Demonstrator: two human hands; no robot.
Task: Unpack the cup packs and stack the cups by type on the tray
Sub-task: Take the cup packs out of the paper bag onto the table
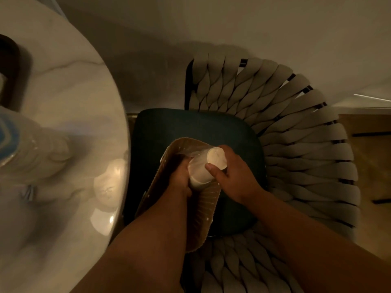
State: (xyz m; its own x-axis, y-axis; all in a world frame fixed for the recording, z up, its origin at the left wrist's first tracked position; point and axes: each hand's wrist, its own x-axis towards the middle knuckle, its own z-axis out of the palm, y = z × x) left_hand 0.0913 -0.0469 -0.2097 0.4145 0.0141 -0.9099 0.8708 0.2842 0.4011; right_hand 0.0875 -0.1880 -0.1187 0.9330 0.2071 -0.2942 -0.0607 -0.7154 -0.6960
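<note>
Head view. A stack of pale cups point(206, 166) is held over a brown perforated tray point(203, 210) that stands on the dark seat cushion point(239, 132) of a woven-back chair point(296, 144), not on the table point(63, 85). The right hand point(234, 176) has its grip closed around the upper end of the stack, thumb across the side wall. The left hand point(182, 176) grips the lower end from the tray's left edge; its fingers are largely hidden behind the cups. The two-handed hold appears meant to steady the stack while it is seated in the tray. Whether wrapping remains on the stack cannot be told. At the table's left edge lies a clear bottle point(27, 149) with a blue-and-white label; its writing is too blurred to read. No other lettering is legible.
</note>
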